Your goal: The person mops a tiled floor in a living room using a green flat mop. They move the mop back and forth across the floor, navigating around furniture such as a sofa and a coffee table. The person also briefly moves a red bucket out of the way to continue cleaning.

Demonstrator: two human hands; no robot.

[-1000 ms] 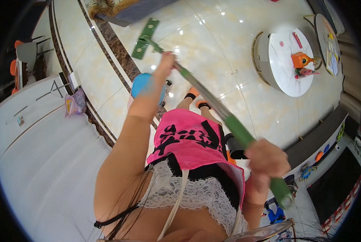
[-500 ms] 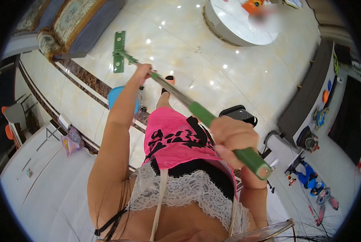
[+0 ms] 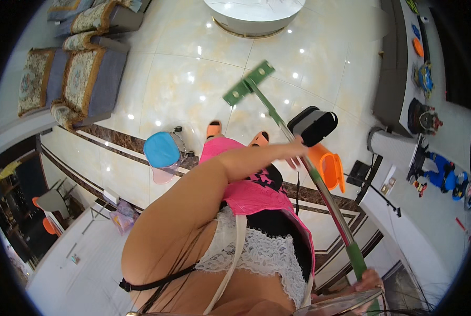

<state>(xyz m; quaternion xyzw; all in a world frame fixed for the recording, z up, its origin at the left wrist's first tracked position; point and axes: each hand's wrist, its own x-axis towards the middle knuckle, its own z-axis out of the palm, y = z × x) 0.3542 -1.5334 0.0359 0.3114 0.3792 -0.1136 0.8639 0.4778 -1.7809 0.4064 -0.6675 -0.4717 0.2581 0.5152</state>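
Observation:
A flat mop (image 3: 329, 199) with a metal pole, green grips and a rectangular green head slants across the view. Its head (image 3: 249, 83) is beyond my feet, with the bare plate facing up. My left hand (image 3: 295, 151) closes around the pole partway along, its fingers slightly blurred. Down at the lower right, my right hand (image 3: 368, 283) grips the green upper end of the handle, partly hidden behind the rim of a pair of glasses.
Right of my feet stand a black bucket (image 3: 313, 125) and an orange bin (image 3: 330, 167). A blue-seated stool (image 3: 162, 150) is to the left. Farther off are a white round table (image 3: 254, 10), an armchair (image 3: 90, 84) and a dark low cabinet (image 3: 396, 68).
The mop head has swung from the far left to the middle. My left hand has moved right with the pole, and my right hand has dropped toward the lower right. The view has shifted.

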